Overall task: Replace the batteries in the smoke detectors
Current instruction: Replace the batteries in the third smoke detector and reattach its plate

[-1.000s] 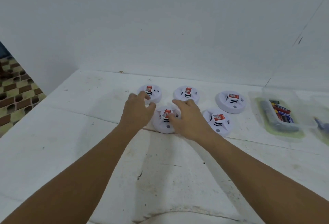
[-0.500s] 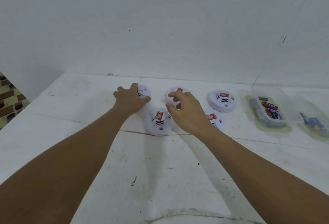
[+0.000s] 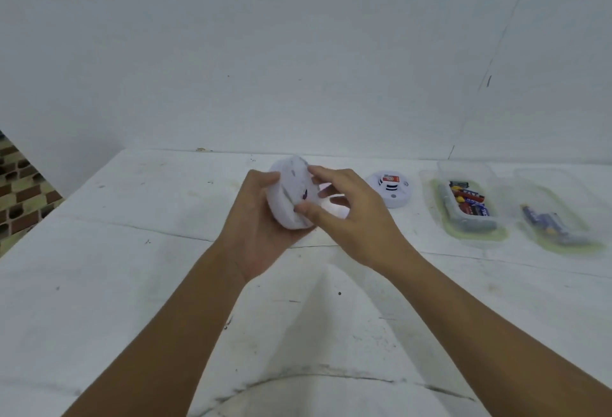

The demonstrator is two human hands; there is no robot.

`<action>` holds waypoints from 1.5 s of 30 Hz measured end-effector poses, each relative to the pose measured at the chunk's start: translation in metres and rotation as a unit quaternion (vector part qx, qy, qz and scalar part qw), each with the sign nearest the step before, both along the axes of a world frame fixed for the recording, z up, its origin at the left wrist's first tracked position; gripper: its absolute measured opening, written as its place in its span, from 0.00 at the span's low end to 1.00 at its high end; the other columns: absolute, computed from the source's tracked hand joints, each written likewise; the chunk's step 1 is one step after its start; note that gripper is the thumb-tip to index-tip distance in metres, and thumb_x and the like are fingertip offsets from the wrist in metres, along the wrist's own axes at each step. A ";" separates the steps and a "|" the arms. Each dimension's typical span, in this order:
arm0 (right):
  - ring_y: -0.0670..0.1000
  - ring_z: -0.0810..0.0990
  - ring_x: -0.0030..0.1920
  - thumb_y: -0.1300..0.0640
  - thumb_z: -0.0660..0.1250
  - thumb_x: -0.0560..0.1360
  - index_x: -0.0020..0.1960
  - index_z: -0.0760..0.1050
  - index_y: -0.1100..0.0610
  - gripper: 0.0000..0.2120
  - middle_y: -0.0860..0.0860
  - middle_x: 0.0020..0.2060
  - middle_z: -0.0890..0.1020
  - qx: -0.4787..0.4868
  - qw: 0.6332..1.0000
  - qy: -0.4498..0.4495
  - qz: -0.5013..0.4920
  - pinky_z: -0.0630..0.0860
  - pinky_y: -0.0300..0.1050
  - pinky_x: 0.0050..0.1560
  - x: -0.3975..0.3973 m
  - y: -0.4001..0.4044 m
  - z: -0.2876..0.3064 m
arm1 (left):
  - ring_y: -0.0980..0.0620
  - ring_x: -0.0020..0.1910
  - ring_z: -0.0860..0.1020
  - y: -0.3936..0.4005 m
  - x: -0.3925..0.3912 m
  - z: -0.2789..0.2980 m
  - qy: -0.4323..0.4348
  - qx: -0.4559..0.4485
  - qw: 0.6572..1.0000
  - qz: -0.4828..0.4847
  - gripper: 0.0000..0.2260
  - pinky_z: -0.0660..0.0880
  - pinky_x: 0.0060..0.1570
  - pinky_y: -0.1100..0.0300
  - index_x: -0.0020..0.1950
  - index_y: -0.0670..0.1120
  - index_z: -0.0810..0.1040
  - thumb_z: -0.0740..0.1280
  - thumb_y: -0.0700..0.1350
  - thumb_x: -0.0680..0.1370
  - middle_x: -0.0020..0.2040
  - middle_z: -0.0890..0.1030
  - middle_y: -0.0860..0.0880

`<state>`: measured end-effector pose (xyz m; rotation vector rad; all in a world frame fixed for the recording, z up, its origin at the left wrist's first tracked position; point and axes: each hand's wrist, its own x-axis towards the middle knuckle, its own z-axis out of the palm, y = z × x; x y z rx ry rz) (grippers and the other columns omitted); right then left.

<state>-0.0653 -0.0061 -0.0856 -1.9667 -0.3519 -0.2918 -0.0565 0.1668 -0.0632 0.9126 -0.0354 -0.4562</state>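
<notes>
Head view: left hand (image 3: pixel 261 227) grips a tilted detector (image 3: pixel 289 196) off the table (image 3: pixel 132 284), while right fingers (image 3: pixel 306 208) pinch its edge, probably to open it.

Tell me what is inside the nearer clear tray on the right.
The nearer clear tray holds loose batteries with red and blue wrappers, beside a long grey object. Its bottom beneath them is covered.

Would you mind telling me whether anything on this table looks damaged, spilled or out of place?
Nothing stands out. The left hand holds one smoke detector up off the table, with the right hand at its face. Another detector sits flat, and the batteries stay inside their tray.
</notes>
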 end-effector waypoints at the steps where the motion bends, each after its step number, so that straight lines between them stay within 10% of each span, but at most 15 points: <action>1: 0.41 0.79 0.59 0.47 0.77 0.76 0.72 0.76 0.46 0.26 0.42 0.60 0.78 -0.025 1.000 -0.011 -0.004 0.74 0.33 0.60 -0.007 -0.008 -0.003 | 0.42 0.61 0.80 -0.009 -0.006 -0.003 0.007 -0.009 1.000 -0.008 0.25 0.75 0.65 0.46 0.72 0.40 0.75 0.58 0.55 0.82 0.66 0.80 0.40; 12: 0.37 0.77 0.58 0.41 0.77 0.73 0.72 0.76 0.46 0.29 0.40 0.59 0.77 -0.064 0.996 -0.001 -0.065 0.71 0.27 0.55 -0.047 -0.084 -0.014 | 0.42 0.65 0.80 -0.103 -0.033 -0.022 0.054 -0.002 0.998 0.020 0.23 0.75 0.65 0.44 0.64 0.43 0.82 0.64 0.60 0.82 0.65 0.82 0.40; 16: 0.42 0.77 0.61 0.46 0.78 0.74 0.71 0.77 0.50 0.27 0.42 0.59 0.76 -0.083 0.995 -0.024 -0.046 0.72 0.31 0.58 -0.052 -0.108 -0.016 | 0.46 0.53 0.84 -0.125 -0.037 -0.022 0.059 0.021 0.998 0.016 0.21 0.80 0.57 0.46 0.55 0.45 0.87 0.62 0.60 0.82 0.56 0.85 0.43; 24: 0.40 0.75 0.59 0.50 0.81 0.68 0.66 0.74 0.48 0.29 0.43 0.59 0.73 -0.079 0.995 0.003 -0.063 0.71 0.28 0.52 -0.058 -0.138 -0.017 | 0.44 0.57 0.82 -0.156 -0.042 -0.024 0.074 0.056 0.995 -0.025 0.24 0.82 0.45 0.51 0.68 0.46 0.81 0.63 0.60 0.81 0.60 0.84 0.43; 28: 0.44 0.75 0.57 0.48 0.78 0.65 0.63 0.71 0.47 0.30 0.45 0.57 0.73 -0.056 0.995 -0.008 -0.078 0.69 0.26 0.50 -0.070 -0.153 -0.028 | 0.42 0.66 0.80 -0.164 -0.040 -0.034 0.060 0.091 0.993 -0.040 0.23 0.82 0.50 0.49 0.72 0.47 0.78 0.65 0.59 0.82 0.68 0.81 0.41; 33: 0.43 0.73 0.54 0.53 0.81 0.66 0.60 0.71 0.47 0.28 0.45 0.56 0.74 -0.053 0.994 0.013 -0.100 0.70 0.28 0.49 -0.087 -0.182 -0.048 | 0.40 0.55 0.82 -0.167 -0.033 -0.044 0.084 0.136 0.987 0.016 0.21 0.82 0.52 0.46 0.66 0.45 0.81 0.70 0.57 0.79 0.63 0.83 0.38; 45: 0.47 0.69 0.63 0.40 0.73 0.74 0.73 0.73 0.45 0.29 0.43 0.62 0.72 -0.289 0.946 0.141 -0.031 0.70 0.47 0.67 -0.091 -0.214 -0.074 | 0.29 0.63 0.79 -0.173 -0.022 -0.043 0.116 0.018 0.992 0.051 0.19 0.74 0.68 0.39 0.62 0.43 0.82 0.64 0.54 0.80 0.63 0.82 0.35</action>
